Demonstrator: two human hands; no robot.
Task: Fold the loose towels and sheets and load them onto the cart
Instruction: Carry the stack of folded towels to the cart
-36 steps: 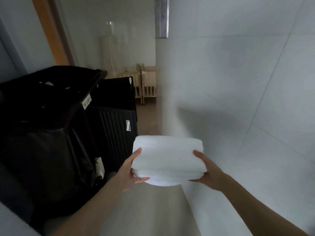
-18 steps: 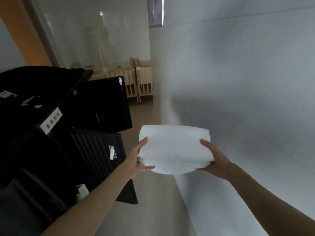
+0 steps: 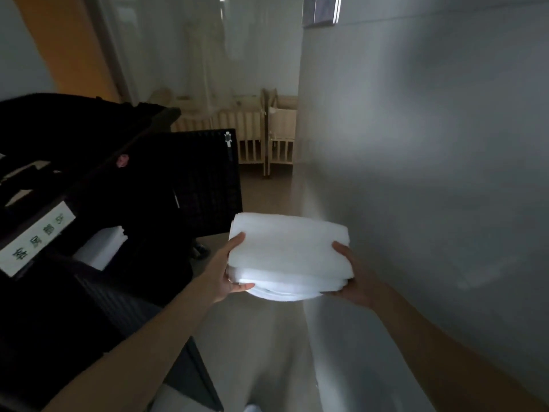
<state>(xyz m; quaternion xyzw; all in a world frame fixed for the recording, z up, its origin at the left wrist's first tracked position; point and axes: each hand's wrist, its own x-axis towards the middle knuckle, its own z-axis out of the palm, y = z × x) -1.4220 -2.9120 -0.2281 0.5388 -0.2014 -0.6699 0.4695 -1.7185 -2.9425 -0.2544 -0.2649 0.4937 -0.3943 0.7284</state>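
Note:
A stack of folded white towels (image 3: 288, 251) hangs in the air in front of me, held from both sides. My left hand (image 3: 227, 270) grips its left edge, thumb on top and fingers underneath. My right hand (image 3: 352, 273) grips the right edge the same way. The black housekeeping cart (image 3: 89, 203) stands to my left, dark and hard to read. More folded white linen (image 3: 102, 246) lies on a shelf inside it. The towel stack is to the right of the cart's open black door (image 3: 208, 182), apart from it.
A grey tiled wall (image 3: 430, 173) runs close along my right. The corridor floor (image 3: 267, 352) between wall and cart is narrow. Wooden cribs (image 3: 267, 138) stand at the far end. A white label with characters (image 3: 35, 236) is fixed to the cart's edge.
I have moved forward along the cart; its shelf with white linen and its label have come into view at left. Both hands keep the same hold on the towel stack.

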